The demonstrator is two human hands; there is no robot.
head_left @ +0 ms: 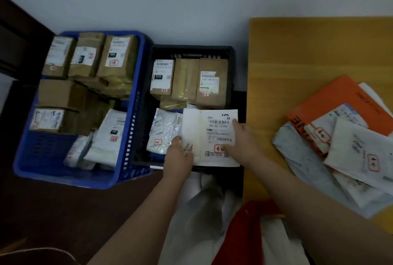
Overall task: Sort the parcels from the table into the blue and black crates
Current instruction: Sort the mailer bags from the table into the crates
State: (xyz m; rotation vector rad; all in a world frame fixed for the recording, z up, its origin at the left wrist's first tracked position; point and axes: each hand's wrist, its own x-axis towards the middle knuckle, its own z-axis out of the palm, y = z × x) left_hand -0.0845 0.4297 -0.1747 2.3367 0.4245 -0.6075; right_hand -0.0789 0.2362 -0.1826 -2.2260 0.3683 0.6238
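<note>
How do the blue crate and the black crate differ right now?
The blue crate is larger and sits left; the black crate is smaller, beside the table. Both hands, left hand and right hand, hold a white parcel over the black crate; none reach the blue. Both contain brown boxes and white bags.

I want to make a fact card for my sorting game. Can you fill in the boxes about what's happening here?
Both hands: left hand and right hand hold one white parcel
Where parcel is: over the black crate
Blue crate: brown boxes at the back, white bags in front
Black crate: brown boxes, a white bag
Table: pile with an orange parcel and white ones waiting
</note>
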